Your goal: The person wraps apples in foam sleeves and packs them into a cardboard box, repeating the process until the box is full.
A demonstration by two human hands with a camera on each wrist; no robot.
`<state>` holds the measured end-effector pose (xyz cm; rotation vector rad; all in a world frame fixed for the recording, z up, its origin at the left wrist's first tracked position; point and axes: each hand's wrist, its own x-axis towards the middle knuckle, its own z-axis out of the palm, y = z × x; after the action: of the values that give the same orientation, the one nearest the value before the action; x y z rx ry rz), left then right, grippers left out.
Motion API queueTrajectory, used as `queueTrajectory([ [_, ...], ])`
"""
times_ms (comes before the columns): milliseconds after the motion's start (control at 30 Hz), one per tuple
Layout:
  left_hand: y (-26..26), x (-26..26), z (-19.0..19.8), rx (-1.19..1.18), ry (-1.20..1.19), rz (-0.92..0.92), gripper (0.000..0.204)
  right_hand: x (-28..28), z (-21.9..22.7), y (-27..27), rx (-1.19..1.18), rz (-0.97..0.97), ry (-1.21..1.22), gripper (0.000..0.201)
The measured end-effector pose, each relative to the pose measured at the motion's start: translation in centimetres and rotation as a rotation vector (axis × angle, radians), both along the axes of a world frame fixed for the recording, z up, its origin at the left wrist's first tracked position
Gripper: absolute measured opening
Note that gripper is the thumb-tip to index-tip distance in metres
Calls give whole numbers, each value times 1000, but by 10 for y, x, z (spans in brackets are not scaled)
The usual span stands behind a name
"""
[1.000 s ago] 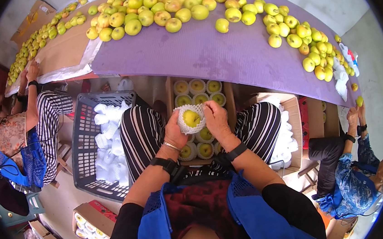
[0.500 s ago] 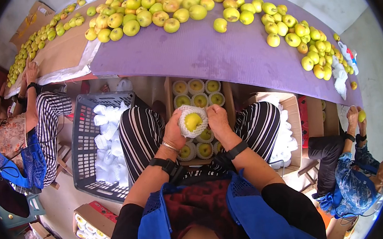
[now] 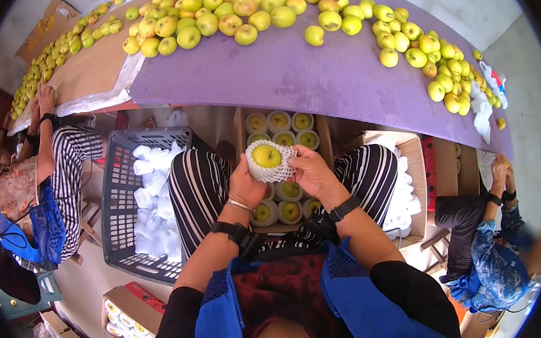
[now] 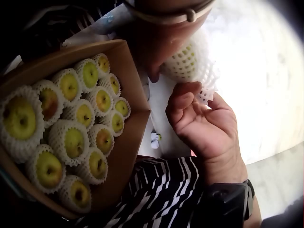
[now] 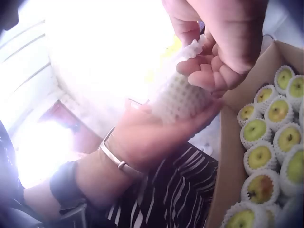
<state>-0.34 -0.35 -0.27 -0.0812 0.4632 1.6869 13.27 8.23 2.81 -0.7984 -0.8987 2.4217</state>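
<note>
A yellow-green apple (image 3: 266, 156) sits in a white foam net (image 3: 273, 172), its top showing, above the open carton. My left hand (image 3: 246, 184) holds the netted apple from the left and below. At its right side, my right hand (image 3: 314, 174) pinches the net's edge. The right wrist view shows the right fingers (image 5: 204, 76) on the net's rim and the left palm (image 5: 152, 137) under it. In the left wrist view the net (image 4: 185, 61) hangs between both hands.
Netted apples fill the carton (image 3: 327, 149) between the knees. A dark crate (image 3: 113, 200) of white nets stands left, another box (image 3: 421, 158) of nets right. Loose apples lie on the purple table (image 3: 240, 76). People sit at both sides.
The net's opening has tilted and its right edge is drawn outward. My right hand has turned and shifted slightly right, and its fingers are more visible.
</note>
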Motion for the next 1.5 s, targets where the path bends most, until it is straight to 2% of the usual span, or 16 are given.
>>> queueTrajectory([
  [200, 0, 0, -1, 36, -185, -33, 37, 1, 5, 0, -77, -5, 65, 14],
  [367, 0, -2, 4, -6, -182, -17, 36, -2, -4, -4, 436, 121, -471, 17],
  [467, -1, -4, 5, -76, -127, -19, 37, 1, -5, 4, 424, 8, -366, 26],
  [567, 1, -1, 9, -230, -4, -55, 40, 1, 5, 6, 456, 95, -164, 40],
  [767, 2, -1, 11, -270, 120, -294, 48, -1, -2, 3, 518, 365, -186, 56],
  [833, 0, -1, 24, -406, 281, -301, 50, -3, 1, 3, 442, 348, -208, 57],
  [900, -1, -5, 13, -316, 194, -273, 45, -5, -2, 5, 379, 326, -226, 58],
  [967, -1, -7, 4, -162, 372, -163, 39, -6, -9, 9, 285, 148, -261, 57],
  [1000, -2, -4, 13, -250, 542, -168, 34, -7, -7, 8, 277, 119, -210, 54],
  [1133, -4, -12, 8, -219, 590, -274, 33, -5, 2, 5, 178, 200, -181, 55],
  [1233, -2, -13, 5, -462, 489, -207, 22, -2, -9, 8, 137, 161, -294, 57],
  [1300, -1, -13, -11, -754, 887, -343, 16, 3, -34, 9, 215, 209, -422, 59],
  [1333, -2, -24, -16, -616, 842, -423, 13, 4, -44, 8, 212, 209, -424, 59],
  [1400, -3, -16, -18, -663, 853, -298, 12, 5, -60, 4, 477, 470, -821, 64],
  [1433, -3, -12, -14, -708, 862, -170, 11, 7, -66, 0, 474, 468, -827, 64],
  [1500, -5, -13, -12, -706, 785, -167, 11, 8, -73, -10, 731, 820, -1037, 56],
])
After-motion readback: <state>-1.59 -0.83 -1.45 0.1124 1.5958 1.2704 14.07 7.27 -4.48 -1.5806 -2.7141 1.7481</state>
